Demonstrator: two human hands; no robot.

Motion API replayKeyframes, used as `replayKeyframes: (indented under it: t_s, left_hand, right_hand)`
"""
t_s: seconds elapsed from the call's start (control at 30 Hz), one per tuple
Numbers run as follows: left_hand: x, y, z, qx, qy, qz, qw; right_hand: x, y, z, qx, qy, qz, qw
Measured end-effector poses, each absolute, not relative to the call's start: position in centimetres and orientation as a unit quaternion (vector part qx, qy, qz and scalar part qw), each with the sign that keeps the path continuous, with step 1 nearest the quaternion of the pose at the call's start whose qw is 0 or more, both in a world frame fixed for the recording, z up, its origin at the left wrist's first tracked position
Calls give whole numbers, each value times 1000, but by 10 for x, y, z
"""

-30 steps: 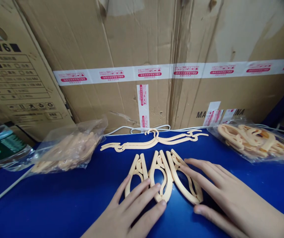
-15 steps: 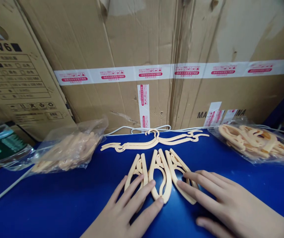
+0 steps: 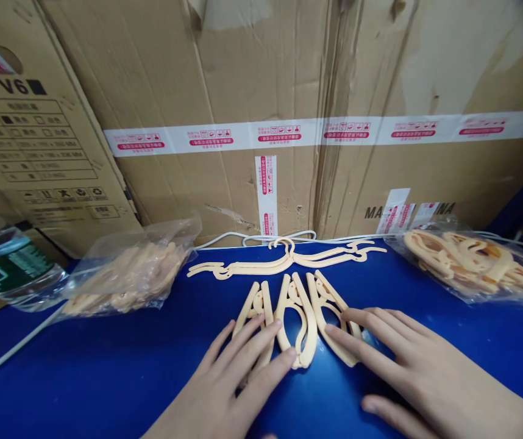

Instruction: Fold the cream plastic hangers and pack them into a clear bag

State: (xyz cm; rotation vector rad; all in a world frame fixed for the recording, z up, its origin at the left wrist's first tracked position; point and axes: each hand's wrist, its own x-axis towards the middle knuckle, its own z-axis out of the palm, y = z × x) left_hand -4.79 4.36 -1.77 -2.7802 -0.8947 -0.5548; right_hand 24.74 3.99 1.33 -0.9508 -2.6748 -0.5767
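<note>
Three cream folded hangers lie side by side on the blue table (image 3: 119, 378). My left hand (image 3: 229, 372) rests with spread fingers over the left folded hanger (image 3: 266, 305), partly hiding it; its thumb touches the lower end of the middle folded hanger (image 3: 309, 332). With fingers stretched out, my right hand (image 3: 408, 360) touches the right folded hanger (image 3: 323, 308), its thumb apart on the near side. Behind them lie unfolded hangers (image 3: 261, 267), arms spread sideways and hooks pointing to the back; they overlap, and I cannot tell exactly how many.
A clear bag of cream hangers (image 3: 138, 274) lies at left, another bag of hangers (image 3: 476, 256) at right. A water bottle (image 3: 14, 268) stands far left beside a white cable (image 3: 19, 350). Taped cardboard boxes (image 3: 225, 189) form a wall along the back.
The three folded hangers have shifted slightly away from me, with both hands on them. The view has moved a little; the unfolded hangers stay in place.
</note>
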Motion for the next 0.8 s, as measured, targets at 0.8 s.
replayKeyframes:
  t_s: [0.8]
  left_hand:
    - [-47, 46, 7, -918, -334, -211, -22]
  right_hand:
    - [248, 41, 15, -316, -919, -188, 142]
